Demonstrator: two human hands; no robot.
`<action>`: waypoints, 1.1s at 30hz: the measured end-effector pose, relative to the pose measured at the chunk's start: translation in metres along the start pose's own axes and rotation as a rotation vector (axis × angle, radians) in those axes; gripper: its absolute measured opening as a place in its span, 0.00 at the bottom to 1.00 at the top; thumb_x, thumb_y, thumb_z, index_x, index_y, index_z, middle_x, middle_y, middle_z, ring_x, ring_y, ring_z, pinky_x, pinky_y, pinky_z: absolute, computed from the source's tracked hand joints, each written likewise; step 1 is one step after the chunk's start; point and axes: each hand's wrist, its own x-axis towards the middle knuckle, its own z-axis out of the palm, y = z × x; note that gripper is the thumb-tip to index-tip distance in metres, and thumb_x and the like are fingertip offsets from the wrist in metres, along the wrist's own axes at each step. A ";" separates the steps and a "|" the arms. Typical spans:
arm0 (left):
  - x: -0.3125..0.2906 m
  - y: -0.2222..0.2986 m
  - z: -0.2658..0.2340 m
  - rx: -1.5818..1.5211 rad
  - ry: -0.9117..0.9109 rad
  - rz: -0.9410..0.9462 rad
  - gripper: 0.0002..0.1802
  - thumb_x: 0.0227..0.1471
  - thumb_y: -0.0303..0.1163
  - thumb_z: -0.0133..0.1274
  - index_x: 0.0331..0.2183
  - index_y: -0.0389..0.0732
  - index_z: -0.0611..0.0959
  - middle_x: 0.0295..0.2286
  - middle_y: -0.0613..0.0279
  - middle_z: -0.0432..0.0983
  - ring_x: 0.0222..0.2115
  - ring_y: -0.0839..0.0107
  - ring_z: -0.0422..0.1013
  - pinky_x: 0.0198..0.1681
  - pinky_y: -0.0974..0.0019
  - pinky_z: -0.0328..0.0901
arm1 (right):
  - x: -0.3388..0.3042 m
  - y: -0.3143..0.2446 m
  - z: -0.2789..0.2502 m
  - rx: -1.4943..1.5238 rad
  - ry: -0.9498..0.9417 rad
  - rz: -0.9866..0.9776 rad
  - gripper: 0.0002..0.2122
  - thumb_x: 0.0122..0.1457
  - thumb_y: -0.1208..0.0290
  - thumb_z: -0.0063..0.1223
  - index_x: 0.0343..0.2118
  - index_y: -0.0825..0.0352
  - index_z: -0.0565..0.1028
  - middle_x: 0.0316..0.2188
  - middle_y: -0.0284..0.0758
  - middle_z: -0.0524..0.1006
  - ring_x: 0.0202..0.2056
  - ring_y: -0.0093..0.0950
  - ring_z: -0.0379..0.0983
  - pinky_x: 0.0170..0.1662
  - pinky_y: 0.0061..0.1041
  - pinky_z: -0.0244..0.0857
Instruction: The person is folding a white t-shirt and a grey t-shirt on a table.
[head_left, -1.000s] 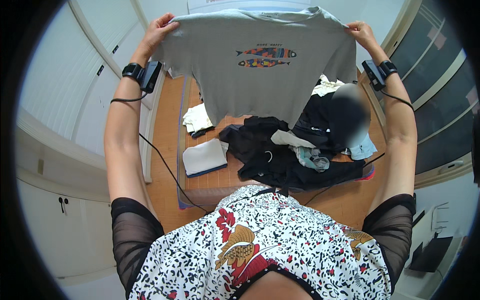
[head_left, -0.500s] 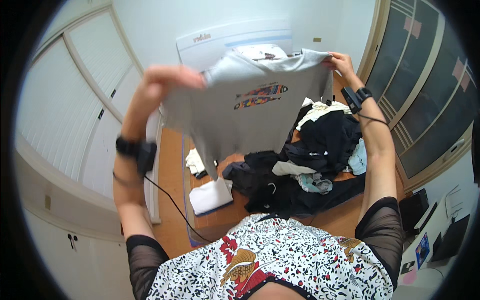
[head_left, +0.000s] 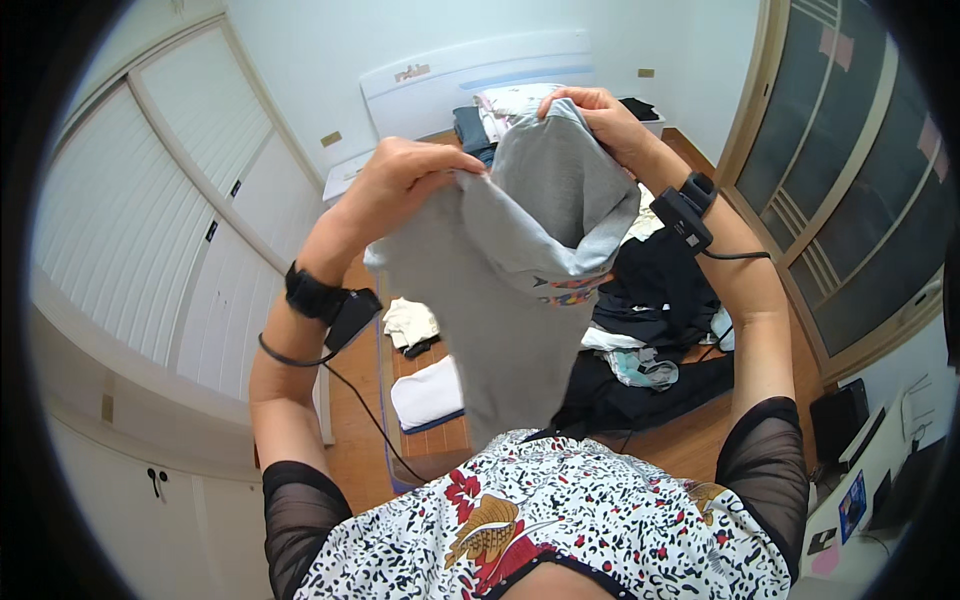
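A grey top (head_left: 510, 340) with a colourful fish-shaped print hangs in the air before me, held up by both hands. My left hand (head_left: 415, 178) pinches its upper edge, thumb and fingers closed on the cloth. Higher and to the right, my right hand (head_left: 605, 122) grips the other upper edge. Between the hands the cloth sags into a loose fold, and the print shows only in part. Below and to the right lies a heap of dark clothes (head_left: 655, 285), partly hidden by the top. A folded white garment (head_left: 428, 395) lies to the left of the hanging cloth.
A small cream cloth bundle (head_left: 410, 322) sits beyond the white stack. Pillows (head_left: 520, 98) rest against a white headboard (head_left: 475, 72) at the back. White wardrobe doors (head_left: 140, 170) stand on the left, glass sliding doors (head_left: 840, 130) on the right. A cable (head_left: 365, 410) runs from my left wrist device.
My hands have come closer together, the left moving right and the right moving left. The grey top, spread wide before, now sags in folds with its print partly hidden.
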 end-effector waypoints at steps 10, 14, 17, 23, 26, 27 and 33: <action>0.007 -0.023 0.032 -0.211 0.108 -0.145 0.08 0.42 0.17 0.54 0.28 0.37 0.81 0.47 0.58 0.66 0.33 0.68 0.72 0.40 0.67 0.67 | 0.032 0.010 0.059 -0.043 -0.216 0.003 0.05 0.58 0.74 0.51 0.35 0.67 0.74 0.29 0.30 0.77 0.30 0.14 0.72 0.36 0.11 0.67; -0.003 -0.032 0.041 -0.233 0.106 -0.358 0.06 0.44 0.18 0.53 0.29 0.34 0.82 0.29 0.62 0.78 0.29 0.75 0.71 0.37 0.73 0.66 | 0.039 0.027 0.063 -0.015 -0.034 0.049 0.06 0.54 0.74 0.55 0.34 0.69 0.74 0.24 0.30 0.77 0.25 0.13 0.71 0.29 0.10 0.65; -0.008 -0.040 0.045 -0.116 0.157 -0.337 0.06 0.45 0.20 0.53 0.30 0.34 0.82 0.22 0.62 0.78 0.26 0.78 0.70 0.34 0.74 0.66 | 0.037 0.036 0.068 -0.275 0.250 -0.126 0.06 0.53 0.74 0.55 0.32 0.70 0.72 0.23 0.31 0.76 0.25 0.17 0.72 0.29 0.14 0.65; -0.011 -0.049 0.037 -0.013 0.184 -0.387 0.06 0.45 0.23 0.54 0.29 0.32 0.81 0.22 0.62 0.77 0.24 0.79 0.70 0.31 0.74 0.66 | -0.005 0.062 0.119 -0.451 0.419 -0.305 0.13 0.49 0.69 0.59 0.33 0.72 0.70 0.27 0.38 0.76 0.28 0.23 0.75 0.33 0.22 0.69; -0.010 -0.048 0.034 -0.006 0.159 -0.392 0.06 0.44 0.23 0.54 0.29 0.32 0.81 0.22 0.62 0.77 0.24 0.79 0.69 0.30 0.74 0.66 | -0.012 0.090 0.142 -0.608 0.415 -0.278 0.19 0.45 0.66 0.61 0.36 0.73 0.68 0.28 0.45 0.76 0.31 0.38 0.76 0.37 0.32 0.69; -0.010 -0.048 0.032 -0.003 0.142 -0.337 0.06 0.44 0.22 0.55 0.29 0.32 0.81 0.21 0.62 0.77 0.23 0.80 0.69 0.29 0.73 0.66 | -0.013 0.099 0.143 -0.575 0.380 -0.148 0.18 0.44 0.70 0.58 0.37 0.72 0.68 0.29 0.50 0.75 0.33 0.48 0.74 0.39 0.37 0.67; -0.031 -0.057 0.017 0.087 0.073 -0.398 0.07 0.44 0.25 0.58 0.29 0.32 0.82 0.21 0.57 0.77 0.23 0.76 0.70 0.29 0.72 0.66 | -0.017 0.115 0.115 -0.764 0.327 0.010 0.13 0.40 0.81 0.47 0.33 0.72 0.74 0.26 0.54 0.74 0.32 0.51 0.72 0.38 0.39 0.66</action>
